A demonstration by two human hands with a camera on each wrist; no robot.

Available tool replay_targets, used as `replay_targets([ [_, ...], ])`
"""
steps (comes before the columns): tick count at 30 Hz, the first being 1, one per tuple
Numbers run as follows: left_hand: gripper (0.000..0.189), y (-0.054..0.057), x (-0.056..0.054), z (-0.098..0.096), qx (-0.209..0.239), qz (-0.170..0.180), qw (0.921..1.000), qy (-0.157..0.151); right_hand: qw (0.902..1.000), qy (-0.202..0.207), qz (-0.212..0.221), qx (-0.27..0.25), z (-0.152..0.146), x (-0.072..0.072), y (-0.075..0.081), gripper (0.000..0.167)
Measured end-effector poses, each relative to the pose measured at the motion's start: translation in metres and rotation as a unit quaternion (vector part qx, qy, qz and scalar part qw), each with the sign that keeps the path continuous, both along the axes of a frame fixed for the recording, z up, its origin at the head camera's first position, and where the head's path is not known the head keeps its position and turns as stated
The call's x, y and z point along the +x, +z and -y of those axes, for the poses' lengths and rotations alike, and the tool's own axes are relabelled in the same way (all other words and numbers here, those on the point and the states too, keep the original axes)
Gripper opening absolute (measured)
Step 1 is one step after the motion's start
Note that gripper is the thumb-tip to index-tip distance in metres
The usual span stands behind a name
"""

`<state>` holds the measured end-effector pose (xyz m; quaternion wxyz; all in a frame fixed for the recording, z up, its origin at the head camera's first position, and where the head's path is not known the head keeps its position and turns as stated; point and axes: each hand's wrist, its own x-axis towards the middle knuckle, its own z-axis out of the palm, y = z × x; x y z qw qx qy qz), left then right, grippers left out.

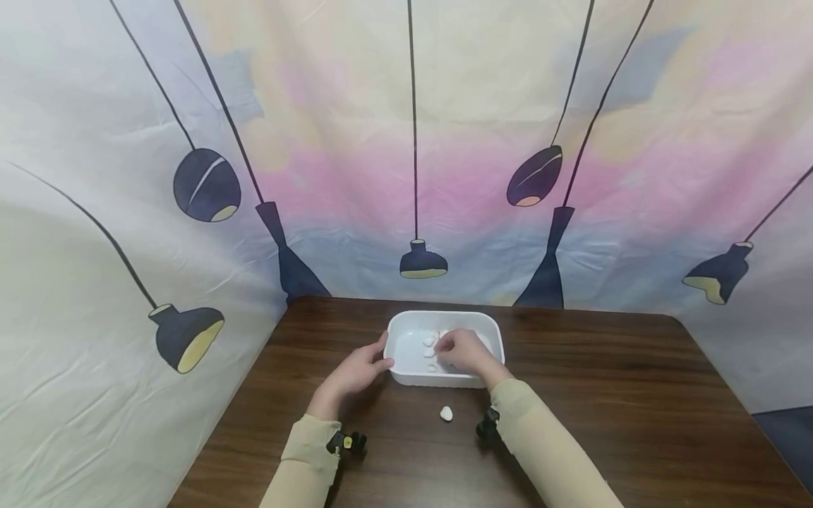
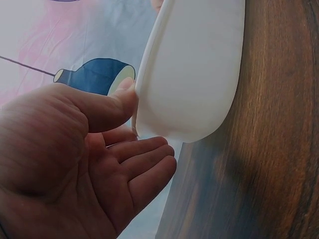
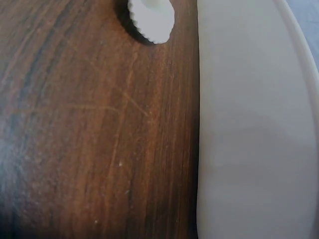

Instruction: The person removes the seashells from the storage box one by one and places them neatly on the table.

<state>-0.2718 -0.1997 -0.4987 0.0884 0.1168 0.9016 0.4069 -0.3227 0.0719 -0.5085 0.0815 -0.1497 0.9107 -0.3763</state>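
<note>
A white rectangular tray [image 1: 406, 379] sits on the wooden table, with several small white shells [image 1: 428, 342] inside. My left hand [image 1: 357, 368] holds its left end, thumb at the front corner and fingers along the end wall. In the left wrist view the thumb of this hand [image 2: 75, 149] presses the rim. My right hand [image 1: 466, 351] reaches in over the front wall, its curled fingertips pinching at a shell [image 1: 429, 353] near the middle. The right hand is out of the right wrist view. Another white shell [image 1: 447, 413] lies on the table before the tray; its ridged edge shows there.
The dark brown wooden table [image 1: 610, 409] extends to both sides of the tray. Behind it hangs a cloth backdrop [image 1: 356, 141] printed with dark lamps. Black wrist cameras sit on both forearms, the right one [image 1: 488, 425] close to the loose shell.
</note>
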Motion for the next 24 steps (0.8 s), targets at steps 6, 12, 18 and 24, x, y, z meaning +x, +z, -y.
replay_targets([
  [6, 0.065, -0.001, 0.001, 0.000, -0.001, -0.005, 1.0000, -0.005, 0.9998, 0.007, -0.013, 0.015, 0.003, -0.001, -0.003, 0.018],
  [12, 0.065, 0.001, 0.000, 0.000, -0.002, -0.013, 0.9999, -0.010, 0.9993, 0.008, -0.019, 0.032, 0.004, 0.000, 0.002, 0.010],
  [18, 0.066, 0.001, 0.000, 0.000, -0.002, -0.008, 0.9999, -0.010, 0.9989, -0.001, -0.029, 0.037, 0.007, 0.002, 0.002, 0.006],
  [24, 0.067, 0.001, 0.001, 0.000, 0.000, -0.002, 1.0000, -0.008, 0.9985, -0.007, -0.048, 0.024, 0.013, 0.003, 0.001, 0.016],
])
